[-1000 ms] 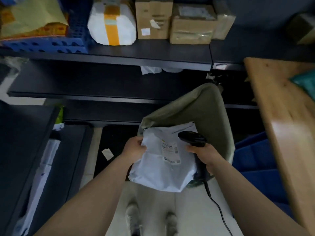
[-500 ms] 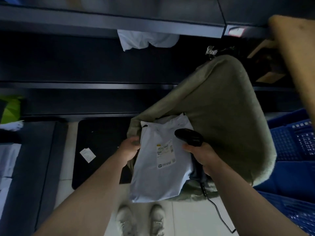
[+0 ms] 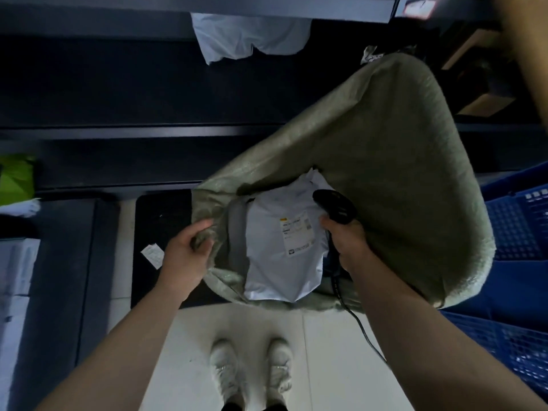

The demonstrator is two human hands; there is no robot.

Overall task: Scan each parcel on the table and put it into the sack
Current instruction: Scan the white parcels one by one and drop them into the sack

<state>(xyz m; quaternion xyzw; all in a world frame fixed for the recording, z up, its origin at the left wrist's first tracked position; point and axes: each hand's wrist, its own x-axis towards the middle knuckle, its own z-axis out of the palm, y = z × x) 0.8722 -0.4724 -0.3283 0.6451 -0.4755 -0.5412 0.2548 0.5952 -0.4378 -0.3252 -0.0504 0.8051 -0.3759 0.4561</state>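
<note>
A white poly-mailer parcel (image 3: 281, 256) with a printed label lies inside the mouth of the grey-green woven sack (image 3: 394, 161). My left hand (image 3: 189, 253) grips the sack's left rim, bunching the fabric. My right hand (image 3: 348, 241) holds a black corded barcode scanner (image 3: 335, 206) just right of the parcel, over the sack opening. The scanner's cable hangs down past my forearm. Neither hand holds the parcel.
Dark shelving (image 3: 148, 129) runs across the back, with a white bag (image 3: 249, 37) hanging from an upper shelf. Blue plastic crates (image 3: 516, 262) stand at the right. A wooden table edge (image 3: 527, 54) shows top right. A black floor mat (image 3: 160, 226) lies beneath the sack.
My left hand let go of the parcel and took hold of the sack's rim. The parcel dropped into the sack's mouth. The view tilted further down.
</note>
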